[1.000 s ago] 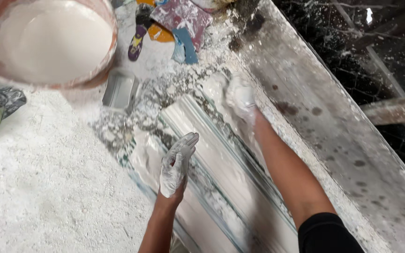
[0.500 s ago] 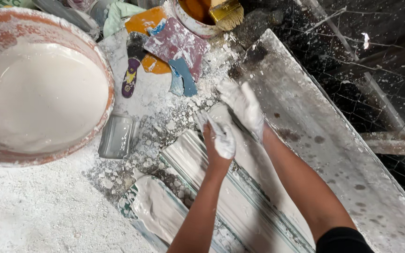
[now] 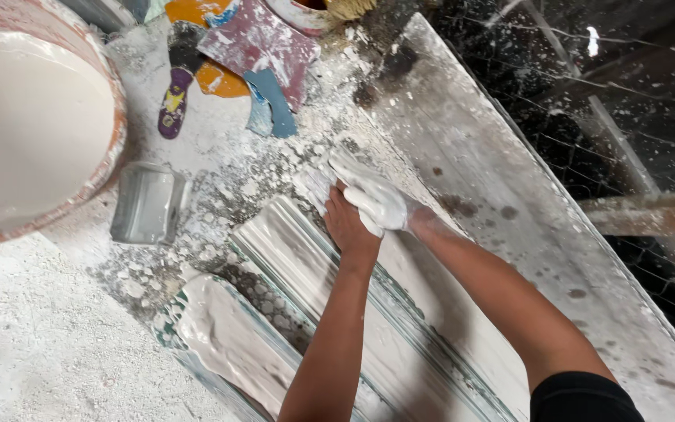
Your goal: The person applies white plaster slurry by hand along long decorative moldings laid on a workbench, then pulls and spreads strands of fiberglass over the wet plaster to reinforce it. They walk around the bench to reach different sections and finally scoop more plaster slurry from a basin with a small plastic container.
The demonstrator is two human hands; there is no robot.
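Moulding: a long ribbed cornice mould [image 3: 330, 312], coated in wet white plaster, is laid under both hands; its far end is touched by them
Long axis: the mould is run from its far end at the hands back toward the body, slanting to the right, roughly in line with the 2 forearms
Left hand: the left hand [image 3: 347, 223] is pressed knuckles-up on the mould's far end, fingers curled forward; whether anything is gripped cannot be told
Right hand: the right hand [image 3: 373, 199], thick with plaster, is laid flat and spread, touching the left hand's far side and partly over it; nothing is seen to be held
Nearer hand: both are set at the same end, the left a little closer to the body
Second mould: a plaster-filled strip [image 3: 228, 344] is seen left of the left forearm
Further out: a clear tumbler [image 3: 146, 205] and a basin of plaster [image 3: 25, 133] lie well left of the hands; a stained scraper [image 3: 263, 47] lies beyond them
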